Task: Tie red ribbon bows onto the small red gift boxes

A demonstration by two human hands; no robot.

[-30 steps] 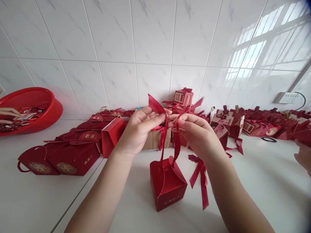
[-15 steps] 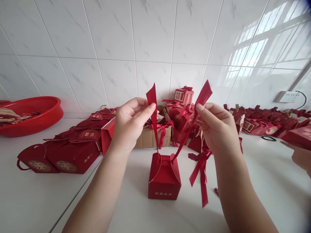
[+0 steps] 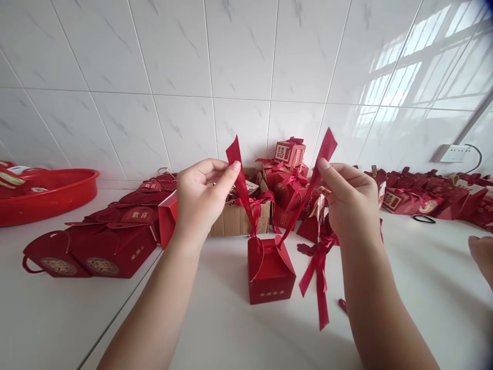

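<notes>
A small red gift box [image 3: 270, 272] stands on the white counter [image 3: 239, 334] in front of me. A red ribbon [image 3: 243, 191] runs through its top flaps, and both ends rise from it. My left hand [image 3: 201, 198] pinches the left end between thumb and forefinger. My right hand [image 3: 348, 198] pinches the right end [image 3: 310, 187] the same way. Both ends are held up and apart, above the box. A loose bunch of red ribbons [image 3: 318, 272] lies beside the box under my right wrist.
Flat and folded red boxes [image 3: 115, 241] lie at the left, a red basin [image 3: 50, 192] farther left. A cardboard carton [image 3: 239, 218] and tied boxes [image 3: 287, 156] stand by the tiled wall, more red boxes [image 3: 423, 198] at the right. Another person's hand [image 3: 481, 254] shows at the right edge.
My hands have drawn apart, pulling the two ribbon ends up and outward. The box has turned and moved a little away from me. The other person's hands have left the basin.
</notes>
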